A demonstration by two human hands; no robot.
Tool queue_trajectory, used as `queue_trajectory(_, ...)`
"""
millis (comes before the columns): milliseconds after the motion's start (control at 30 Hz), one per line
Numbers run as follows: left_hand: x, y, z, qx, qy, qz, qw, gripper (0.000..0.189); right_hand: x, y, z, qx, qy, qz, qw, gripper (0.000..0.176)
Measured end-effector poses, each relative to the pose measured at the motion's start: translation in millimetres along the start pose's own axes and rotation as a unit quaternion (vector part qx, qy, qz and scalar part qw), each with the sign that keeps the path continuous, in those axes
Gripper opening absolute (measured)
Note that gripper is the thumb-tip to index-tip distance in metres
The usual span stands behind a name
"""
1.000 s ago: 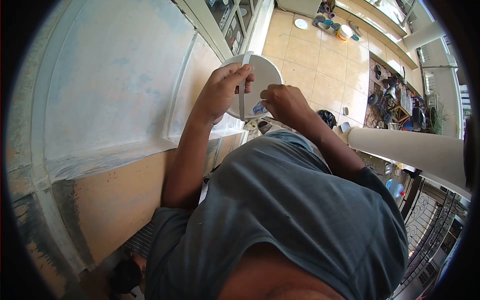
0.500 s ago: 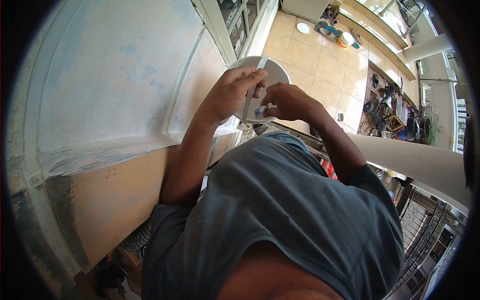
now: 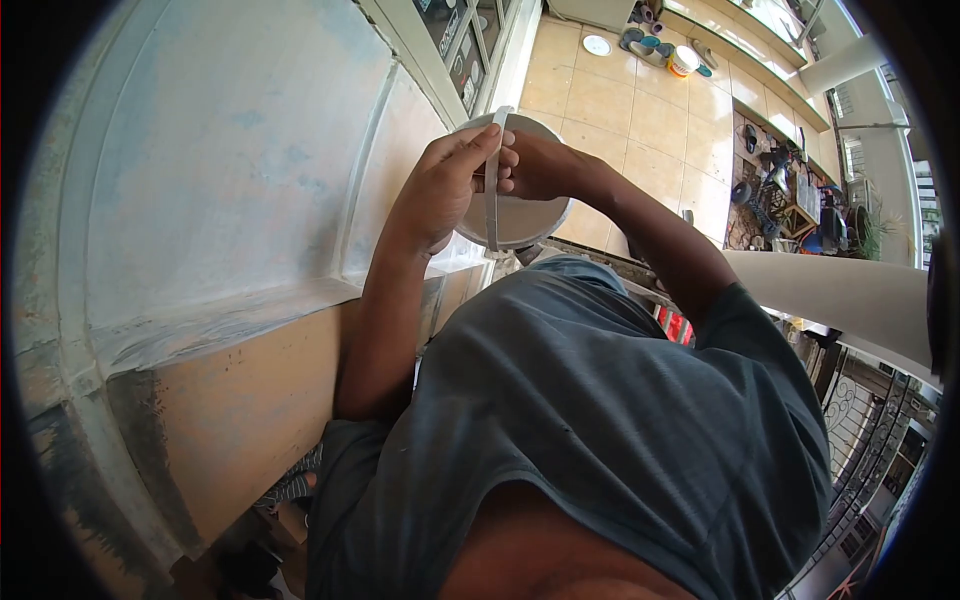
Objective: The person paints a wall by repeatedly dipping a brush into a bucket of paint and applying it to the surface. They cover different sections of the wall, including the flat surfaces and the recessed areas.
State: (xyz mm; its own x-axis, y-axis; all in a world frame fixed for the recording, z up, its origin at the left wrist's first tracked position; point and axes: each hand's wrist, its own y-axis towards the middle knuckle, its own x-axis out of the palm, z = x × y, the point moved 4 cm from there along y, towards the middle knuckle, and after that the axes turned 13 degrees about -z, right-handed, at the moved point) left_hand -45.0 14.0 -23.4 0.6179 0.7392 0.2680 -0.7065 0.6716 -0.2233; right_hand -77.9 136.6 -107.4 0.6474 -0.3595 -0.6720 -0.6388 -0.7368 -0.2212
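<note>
White plastic is the main item on record: a white pail (image 3: 525, 215), held up in front of the person, with the tiled floor (image 3: 640, 110) showing beyond and below it.

Head view, the only one on my screen. The left hand (image 3: 440, 195) has a clenched grip on the pail's near side. Its fingers are wrapped over the edge, and the fingertips press on the thin handle band (image 3: 490, 205), which runs upright across the pail's round face. The right hand (image 3: 535, 165) sits at the pail's upper edge, touching the left fingertips. Its fingers are curled, but I cannot tell whether that grip encloses anything, because the palm side is turned away from me. I also cannot tell whether the round face I see is the pail's mouth or its base.

Left of the arms stands a plastered wall (image 3: 230, 150), grey-blue and patchy, with a tan band (image 3: 240, 400) beneath a ledge. A grey shirt (image 3: 600, 420) fills the lower frame. To the right a white column (image 3: 840, 290) slants across. Paint tubs (image 3: 685, 60) stand in a cluster on the floor, well apart from the pail.
</note>
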Motion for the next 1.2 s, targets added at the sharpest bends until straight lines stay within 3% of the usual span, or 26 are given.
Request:
queue_trajectory(133,2.6,-3.0,6.7,0.017,0.003,0.013,1.0,0.04,12.2,3.7,8.9,-0.008,-0.031,0.105,0.994,0.012)
queue_trajectory(233,2.7,-0.1,5.3,0.021,0.003,0.023,1.0,0.04,16.3,-0.7,1.0,-0.059,-0.06,0.059,0.995,0.008)
queue_trajectory(533,-1.2,-2.8,4.8,0.011,-0.023,0.036,0.999,0.038,3.9,-5.4,-2.6,-0.079,-0.096,0.06,0.99,0.01)
queue_trajectory(633,-4.7,-6.0,8.2,0.028,-0.043,0.035,0.998,0.038,-36.2,-42.5,-18.8,-0.012,0.029,0.163,0.986,0.017)
queue_trajectory(700,-6.0,-7.3,12.1,0.037,-0.049,0.041,0.997,0.037,-55.3,-68.5,-16.2,0.103,0.164,0.171,0.966,0.023)
queue_trajectory(900,-7.7,-4.2,9.7,0.037,-0.065,0.059,0.995,0.038,-54.9,-102.5,14.4,0.091,0.421,0.341,0.835,0.023)
queue_trajectory(1200,-14.8,-2.6,9.6,0.064,-0.056,0.093,0.992,0.036,-33.7,-120.9,29.1,0.043,0.509,0.409,0.756,0.019)
